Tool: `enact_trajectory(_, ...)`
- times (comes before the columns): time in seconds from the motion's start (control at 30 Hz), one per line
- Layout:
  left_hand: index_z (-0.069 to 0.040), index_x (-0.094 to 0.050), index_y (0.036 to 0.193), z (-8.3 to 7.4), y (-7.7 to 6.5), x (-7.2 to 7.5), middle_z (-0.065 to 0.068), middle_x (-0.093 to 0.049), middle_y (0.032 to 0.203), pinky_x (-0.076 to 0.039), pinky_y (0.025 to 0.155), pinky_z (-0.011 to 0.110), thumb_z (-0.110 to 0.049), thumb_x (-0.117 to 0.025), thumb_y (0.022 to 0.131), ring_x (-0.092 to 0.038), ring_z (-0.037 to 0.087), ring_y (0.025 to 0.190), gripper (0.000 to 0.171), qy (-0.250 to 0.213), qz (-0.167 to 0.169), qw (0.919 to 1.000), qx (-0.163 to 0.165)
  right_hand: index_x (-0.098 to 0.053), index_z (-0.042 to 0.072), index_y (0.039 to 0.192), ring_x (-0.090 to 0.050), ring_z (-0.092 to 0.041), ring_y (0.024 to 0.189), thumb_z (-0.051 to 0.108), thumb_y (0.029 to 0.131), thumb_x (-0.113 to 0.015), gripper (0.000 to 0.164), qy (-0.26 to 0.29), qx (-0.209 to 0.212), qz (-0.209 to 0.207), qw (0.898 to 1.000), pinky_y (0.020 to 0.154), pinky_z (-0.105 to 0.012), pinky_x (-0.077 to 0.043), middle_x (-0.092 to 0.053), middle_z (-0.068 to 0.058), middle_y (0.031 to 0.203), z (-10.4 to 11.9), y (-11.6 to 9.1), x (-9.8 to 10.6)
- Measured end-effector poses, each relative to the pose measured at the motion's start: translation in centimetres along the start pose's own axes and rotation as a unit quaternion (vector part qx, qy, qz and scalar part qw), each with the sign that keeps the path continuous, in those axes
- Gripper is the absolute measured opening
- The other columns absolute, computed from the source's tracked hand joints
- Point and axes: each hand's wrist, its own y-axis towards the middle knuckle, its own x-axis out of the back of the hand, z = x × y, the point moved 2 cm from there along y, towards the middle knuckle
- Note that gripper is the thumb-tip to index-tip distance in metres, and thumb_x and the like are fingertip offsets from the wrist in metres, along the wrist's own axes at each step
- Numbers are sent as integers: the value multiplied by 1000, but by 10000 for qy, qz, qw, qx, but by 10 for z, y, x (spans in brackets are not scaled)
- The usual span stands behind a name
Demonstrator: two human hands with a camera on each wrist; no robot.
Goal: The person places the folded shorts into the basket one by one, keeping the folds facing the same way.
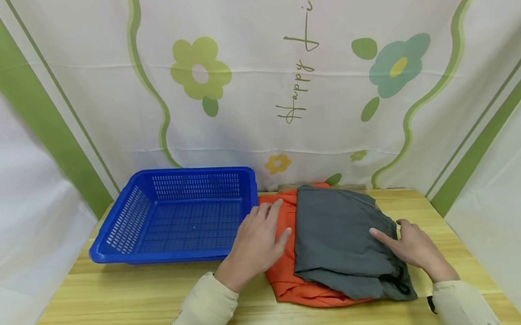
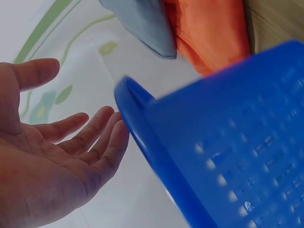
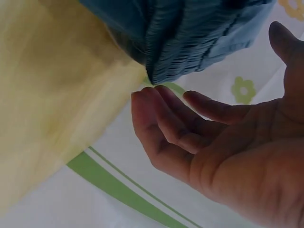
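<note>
Left grip [image 1: 254, 242]: stood apart near orange garment [image 1: 288, 277]
Right grip [image 1: 411, 247]: stood apart beside grey garment [image 1: 335, 233]
Blue basket [image 1: 162, 256]: sat by tabletop's [image 1: 138, 304] far left corner

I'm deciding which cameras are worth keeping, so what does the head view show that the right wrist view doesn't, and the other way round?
Only the head view: the blue basket, the orange cloth, the left hand and the printed lettering.
Only the right wrist view: the palm of the right hand.
Both: that hand, the grey garment, the wooden table and the flower-printed backdrop.
</note>
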Motion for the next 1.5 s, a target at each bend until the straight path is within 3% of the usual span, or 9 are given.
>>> enact_trajectory(0.27, -3, -48, 149, -16, 3, -11, 12, -60, 128, -54, 90, 39, -35, -66, 99, -59, 26, 108, 61, -38, 112, 9999, -46, -23, -33, 139, -51, -61, 116, 69, 99, -42, 111, 317, -373, 534, 9974, 85, -58, -52, -38, -54, 133, -10, 3, -11)
enact_trajectory(0.5, -2, -48, 148, -30, 5, -23, 13, -60, 127, -55, 88, 38, -35, -66, 98, -60, 26, 106, 62, -43, 108, 9998, -155, -28, -28, 141, -58, -51, 112, 69, 99, -44, 107, 840, -484, 713, 9927, 80, -48, -53, -42, -49, 136, -13, 5, -19)
enact_trajectory(0.77, -2, -46, 149, -34, 8, -37, 14, -59, 131, -55, 88, 36, -35, -65, 99, -60, 25, 107, 63, -272, 406, 9988, 21, -13, -28, 146, -35, -62, 132, 73, 96, -44, 117, 1045, -675, 808, 9889, 97, -62, -46, -21, -52, 147, -16, 5, -23)
enact_trajectory(1.13, 1, -42, 151, -29, 9, -58, 17, -55, 137, -51, 100, 42, -33, -64, 100, -57, 29, 119, 65, -875, 848, 9903, 665, -7, -27, 148, -30, -63, 134, 72, 96, -47, 118, 1324, -772, 804, 9849, 100, -64, -42, -15, -51, 149, -18, 6, -26)
enact_trajectory(1.5, 0, -36, 154, -21, 12, -78, 23, -46, 148, -44, 108, 50, -34, -64, 100, -49, 36, 133, 70, -1599, 1280, 9664, 1552, -1, -27, 148, -29, -63, 134, 71, 95, -50, 122, 1605, -917, 791, 9796, 101, -65, -42, -15, -52, 148, -20, 8, -28)
